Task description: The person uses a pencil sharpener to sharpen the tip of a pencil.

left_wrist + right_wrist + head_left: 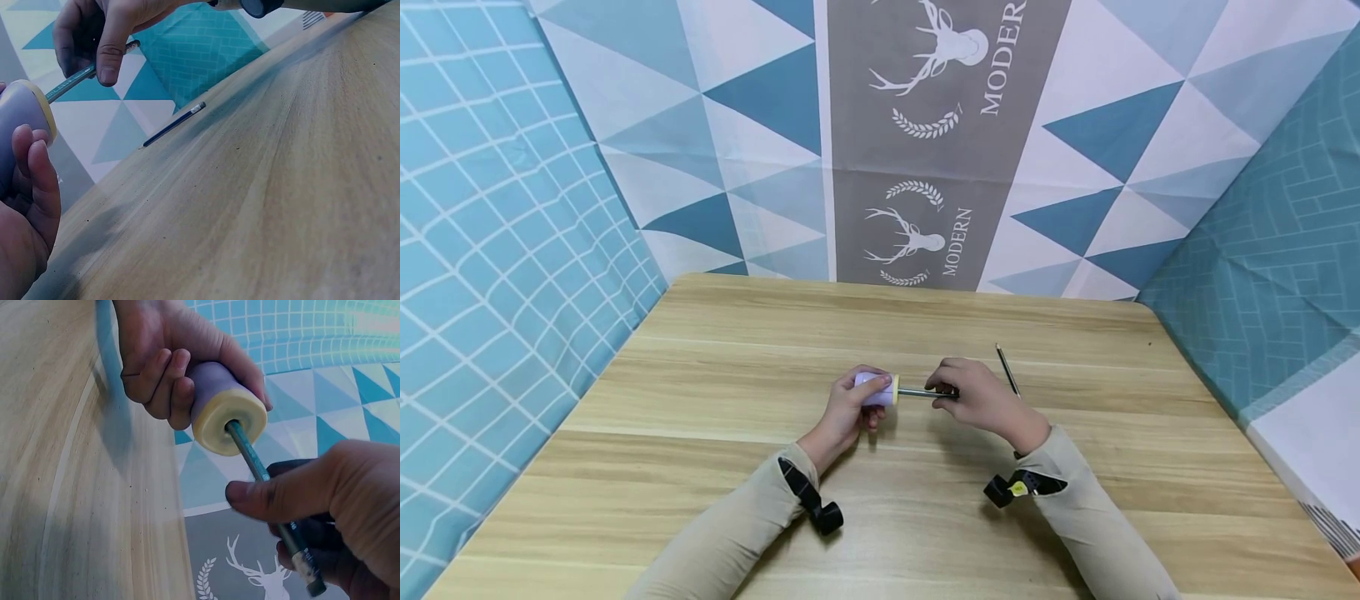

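A purple pencil sharpener (874, 390) with a yellow end is gripped in my left hand (842, 417), held above the table. My right hand (977, 398) pinches a dark green pencil (251, 453) between thumb and fingers. In the right wrist view the pencil's front end sits inside the round hole of the sharpener's yellow face (212, 428); its tip is hidden there. The eraser end (315, 586) sticks out past my right fingers. A second dark pencil (1007, 369) lies on the table just beyond my right hand, partly covered by it in the head view.
The wooden table (760, 350) spans the space below both hands. Behind it hangs a patterned cloth (775, 125) with triangles and deer heads. Blue grid cloth (490, 208) borders the left side and teal cloth (1285, 225) the right.
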Motion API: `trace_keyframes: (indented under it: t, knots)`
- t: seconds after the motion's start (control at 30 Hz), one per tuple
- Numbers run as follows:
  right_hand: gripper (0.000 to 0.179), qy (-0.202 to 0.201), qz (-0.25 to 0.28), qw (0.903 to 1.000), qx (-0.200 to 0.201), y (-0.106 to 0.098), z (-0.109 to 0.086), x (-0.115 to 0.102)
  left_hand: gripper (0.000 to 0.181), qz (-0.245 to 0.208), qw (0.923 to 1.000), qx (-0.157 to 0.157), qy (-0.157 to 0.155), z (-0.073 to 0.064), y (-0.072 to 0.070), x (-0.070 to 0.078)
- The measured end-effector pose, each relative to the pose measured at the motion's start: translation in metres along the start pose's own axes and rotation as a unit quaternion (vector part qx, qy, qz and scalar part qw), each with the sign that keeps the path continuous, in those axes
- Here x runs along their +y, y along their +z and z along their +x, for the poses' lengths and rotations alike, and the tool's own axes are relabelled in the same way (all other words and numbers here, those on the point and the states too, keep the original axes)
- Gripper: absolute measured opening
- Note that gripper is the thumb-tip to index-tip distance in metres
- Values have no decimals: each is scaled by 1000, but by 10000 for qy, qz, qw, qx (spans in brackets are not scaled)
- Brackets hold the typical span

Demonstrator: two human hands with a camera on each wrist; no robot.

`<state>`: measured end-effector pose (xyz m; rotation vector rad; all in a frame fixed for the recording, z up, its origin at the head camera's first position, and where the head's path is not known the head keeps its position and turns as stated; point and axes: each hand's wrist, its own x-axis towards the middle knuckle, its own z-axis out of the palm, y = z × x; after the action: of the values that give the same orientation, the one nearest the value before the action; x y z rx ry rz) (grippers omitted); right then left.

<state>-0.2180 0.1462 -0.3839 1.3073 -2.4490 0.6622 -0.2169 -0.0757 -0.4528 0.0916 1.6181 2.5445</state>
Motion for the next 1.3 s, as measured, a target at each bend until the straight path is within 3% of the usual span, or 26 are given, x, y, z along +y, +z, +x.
trace_keyframes:
  t: [0.4,0.57,0.83,0.97,1.13,1.3]
  knots:
    - [19,-180,-308,9993,-87,-1,1,-5,11,27,10000,-23,4,1,-1,0]
    - [20,-62,-277,9991,-300,-1,1,-4,2,83,10000,-22,0,1,-1,0]
    - [23,211,35,9972,-714,-3,1,-3,8,77,10000,-10,-29,0,-1,0]
    - [24,243,212,9977,-588,-2,0,-1,3,26,10000,8,-61,0,-1,0]
    - [26,191,24,9991,-371,-3,-1,1,6,78,9999,53,-82,0,-1,0]
    - [30,537,-75,9983,-198,-4,-1,0,4,82,9999,42,-59,0,0,0]
